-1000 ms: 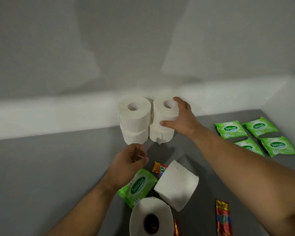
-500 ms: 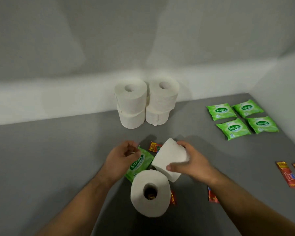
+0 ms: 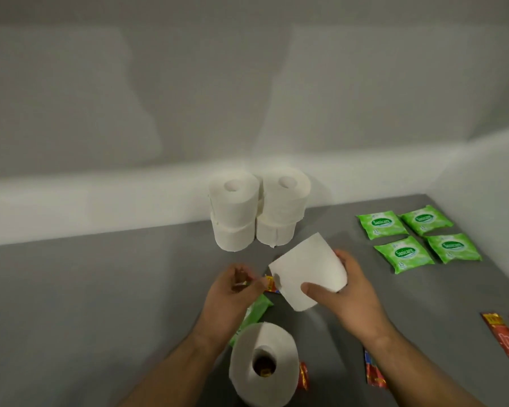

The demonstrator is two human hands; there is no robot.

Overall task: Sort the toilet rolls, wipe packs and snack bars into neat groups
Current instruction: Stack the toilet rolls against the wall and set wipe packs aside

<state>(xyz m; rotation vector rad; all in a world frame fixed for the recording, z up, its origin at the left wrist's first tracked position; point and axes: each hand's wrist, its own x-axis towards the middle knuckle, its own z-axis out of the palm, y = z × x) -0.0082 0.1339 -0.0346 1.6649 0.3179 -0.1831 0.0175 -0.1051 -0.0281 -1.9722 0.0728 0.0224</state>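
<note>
here the right hand (image 3: 346,301) grips a tilted toilet roll (image 3: 307,271), the left hand (image 3: 232,298) loosely curled, holding nothing.

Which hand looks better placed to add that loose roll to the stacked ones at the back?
Right. The right hand already grips the tilted roll, just in front of the stacked rolls. The left hand hovers beside it, fingers curled.

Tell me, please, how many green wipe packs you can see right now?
5: four wipe packs in a two-by-two block at right, one partly under the left hand. More may be hidden.
</note>
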